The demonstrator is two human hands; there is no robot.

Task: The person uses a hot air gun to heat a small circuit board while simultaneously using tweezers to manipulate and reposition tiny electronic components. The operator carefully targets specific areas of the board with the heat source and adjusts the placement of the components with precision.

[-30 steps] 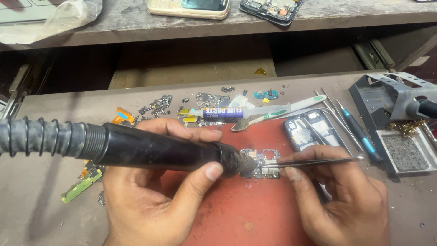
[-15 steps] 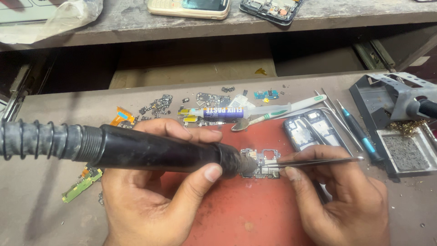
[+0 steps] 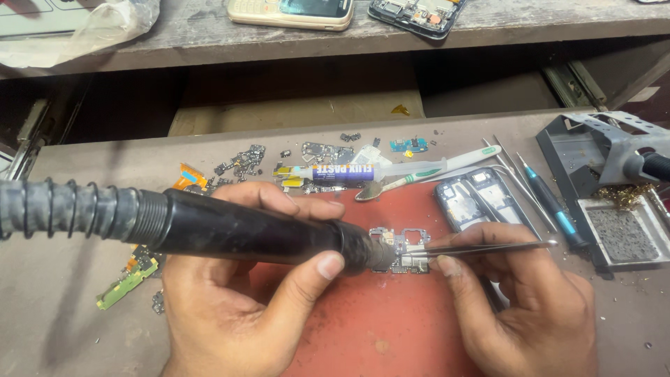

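Observation:
My left hand point(image 3: 230, 307) grips a thick black hot-air wand point(image 3: 244, 230) with a ribbed grey hose running off to the left. Its nozzle points at a small phone circuit board point(image 3: 403, 251) lying on a red mat point(image 3: 377, 328). My right hand point(image 3: 530, 300) holds thin metal tweezers point(image 3: 488, 247), whose tips rest on a silver part of the board just right of the nozzle.
Behind the mat lie a flux syringe point(image 3: 349, 172), a toothbrush point(image 3: 433, 167), scattered small parts point(image 3: 244, 162), a black phone frame point(image 3: 478, 199) and a blue-banded screwdriver point(image 3: 551, 206). A soldering-iron stand point(image 3: 614, 209) with sponge sits at right. Two phones rest on the upper shelf point(image 3: 209, 42).

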